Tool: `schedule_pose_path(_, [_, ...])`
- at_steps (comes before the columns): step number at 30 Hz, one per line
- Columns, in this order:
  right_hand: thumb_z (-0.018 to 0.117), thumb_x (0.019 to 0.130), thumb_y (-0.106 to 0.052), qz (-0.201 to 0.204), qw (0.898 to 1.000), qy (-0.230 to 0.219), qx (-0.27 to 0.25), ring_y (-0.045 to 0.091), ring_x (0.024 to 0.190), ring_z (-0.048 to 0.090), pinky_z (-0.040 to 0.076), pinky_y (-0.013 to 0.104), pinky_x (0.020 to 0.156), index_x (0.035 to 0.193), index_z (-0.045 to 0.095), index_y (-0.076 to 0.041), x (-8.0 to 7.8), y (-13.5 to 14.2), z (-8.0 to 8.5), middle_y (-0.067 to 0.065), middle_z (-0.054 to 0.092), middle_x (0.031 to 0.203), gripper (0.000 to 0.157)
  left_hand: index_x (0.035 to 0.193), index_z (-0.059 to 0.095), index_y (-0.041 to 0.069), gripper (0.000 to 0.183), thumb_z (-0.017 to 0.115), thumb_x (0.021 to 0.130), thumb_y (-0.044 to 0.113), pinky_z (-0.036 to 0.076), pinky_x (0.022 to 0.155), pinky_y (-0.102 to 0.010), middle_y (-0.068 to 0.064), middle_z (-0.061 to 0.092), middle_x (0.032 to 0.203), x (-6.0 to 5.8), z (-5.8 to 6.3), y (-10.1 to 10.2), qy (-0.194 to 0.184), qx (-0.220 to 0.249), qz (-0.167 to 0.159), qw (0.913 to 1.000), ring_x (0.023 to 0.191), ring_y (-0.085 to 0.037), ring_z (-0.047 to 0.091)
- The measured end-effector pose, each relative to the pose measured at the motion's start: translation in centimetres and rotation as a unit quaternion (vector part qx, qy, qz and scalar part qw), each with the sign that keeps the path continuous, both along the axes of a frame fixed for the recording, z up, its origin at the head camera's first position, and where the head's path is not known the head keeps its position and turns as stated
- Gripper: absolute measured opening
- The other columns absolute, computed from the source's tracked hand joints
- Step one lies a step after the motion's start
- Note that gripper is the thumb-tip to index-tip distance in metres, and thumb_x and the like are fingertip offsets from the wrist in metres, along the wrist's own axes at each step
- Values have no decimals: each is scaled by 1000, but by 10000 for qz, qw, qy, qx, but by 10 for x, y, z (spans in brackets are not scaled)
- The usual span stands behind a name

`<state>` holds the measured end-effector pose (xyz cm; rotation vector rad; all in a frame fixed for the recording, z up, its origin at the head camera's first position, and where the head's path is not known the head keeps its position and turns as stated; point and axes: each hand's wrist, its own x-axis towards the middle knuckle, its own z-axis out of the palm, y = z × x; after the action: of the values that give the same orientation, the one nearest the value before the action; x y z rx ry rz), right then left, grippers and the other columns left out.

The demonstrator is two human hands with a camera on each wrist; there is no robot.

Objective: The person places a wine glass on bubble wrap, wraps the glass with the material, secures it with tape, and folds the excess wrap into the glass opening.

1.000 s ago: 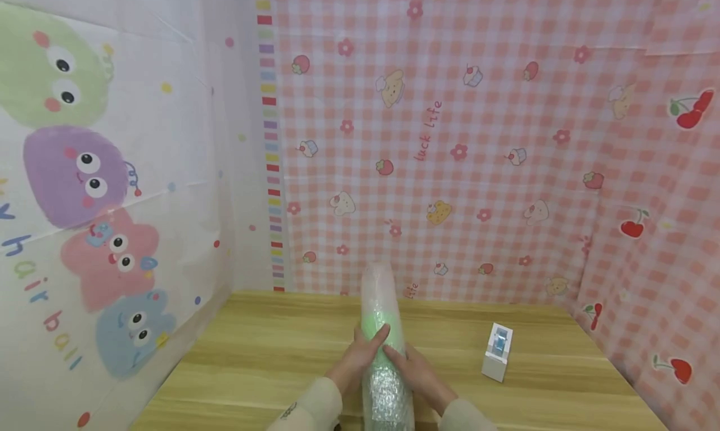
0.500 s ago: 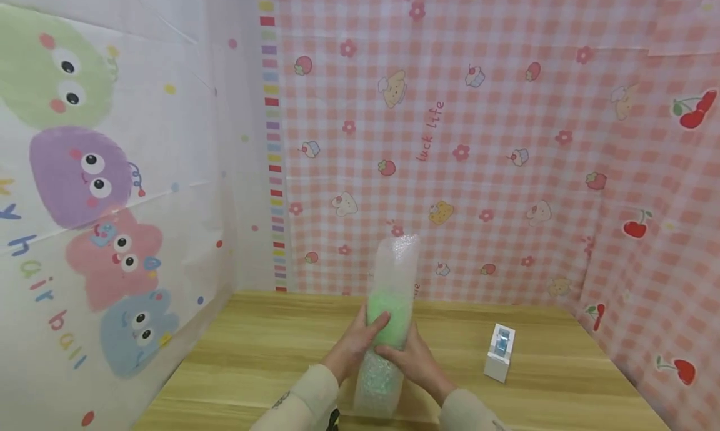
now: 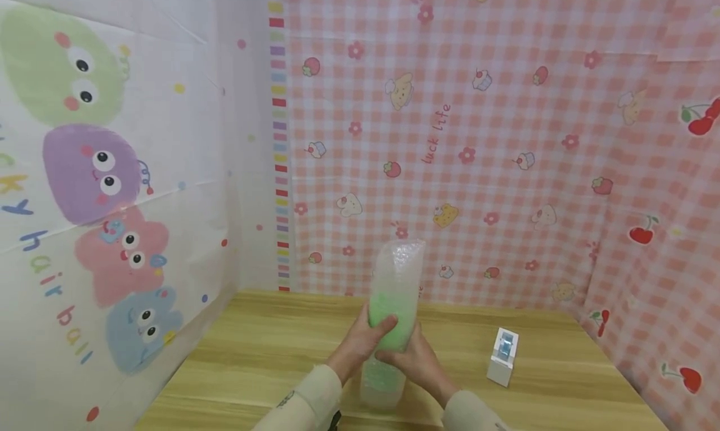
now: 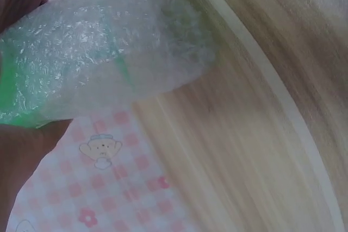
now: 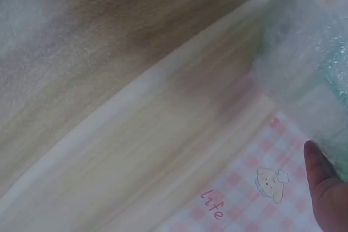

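A long bundle of bubble wrap [image 3: 396, 272] with something green inside leans slightly to the right, held between both hands over the wooden table. My left hand [image 3: 362, 340] grips its left side, thumb across the front. On the right side my right hand [image 3: 415, 359] grips it a little lower, its thumb also over the front. What the green thing inside is does not show through the wrap. In the left wrist view the bundle's lower end [image 4: 141, 42] is close over the table. The right wrist view has a fingertip against the wrap [image 5: 299, 80].
A small white box [image 3: 502, 357] with a light blue top piece stands on the wooden table [image 3: 270, 350] to the right. A pink checked cloth [image 3: 478, 118] hangs behind the table, and a white cartoon-printed cloth [image 3: 191, 137] hangs at the left.
The bundle has been raised from lying along the table to a more upright, tilted stance, both hands still gripping it. The head view has shifted slightly.
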<state>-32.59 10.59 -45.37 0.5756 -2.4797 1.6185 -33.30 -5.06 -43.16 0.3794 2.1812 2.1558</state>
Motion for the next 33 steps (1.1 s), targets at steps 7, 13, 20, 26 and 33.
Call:
schedule_pose_path(7, [85, 79, -26, 68, 9985, -58, -549, 32, 120, 54, 50, 49, 95, 152, 23, -15, -5, 3, 14, 13, 50, 136, 96, 153, 27, 10, 84, 72, 89, 41, 35, 110, -56, -13, 46, 144, -1, 8, -5, 144, 7, -243, 9996, 131, -33, 44])
schedule_pose_path(13, [86, 78, -24, 209, 9980, -133, -581, 31, 121, 54, 49, 51, 97, 153, 22, -18, -5, 7, 24, 11, 49, 138, 98, 158, 15, 20, 93, 71, 89, 46, 30, 112, -59, -13, 39, 151, -5, 22, -12, 262, -464, -504, 9973, 138, -36, 38])
schedule_pose_path(20, [82, 83, -28, 372, 9974, -373, -482, 34, 124, 52, 47, 54, 100, 153, 18, -14, -4, 12, 42, 15, 46, 142, 95, 159, 19, 21, 92, 71, 88, 50, 29, 113, -59, -14, 39, 152, -5, 27, -11, 221, -473, -410, 9978, 139, -37, 36])
schedule_pose_path(26, [83, 83, -26, 377, 9981, -203, -450, 28, 118, 55, 50, 49, 96, 151, 26, -19, -9, 13, 61, 10, 51, 133, 89, 154, 32, 17, 81, 72, 89, 45, 33, 110, -58, -12, 49, 143, -7, 30, -10, 60, -197, -286, 9994, 132, -34, 44])
schedule_pose_path(33, [79, 86, -28, 513, 9950, -573, -636, 28, 116, 56, 49, 49, 97, 149, 31, -15, -11, 17, 69, 12, 54, 131, 81, 151, 35, 12, 78, 66, 91, 52, 32, 111, -57, -11, 47, 146, -5, 35, -7, 6, 102, -251, 9996, 133, -31, 43])
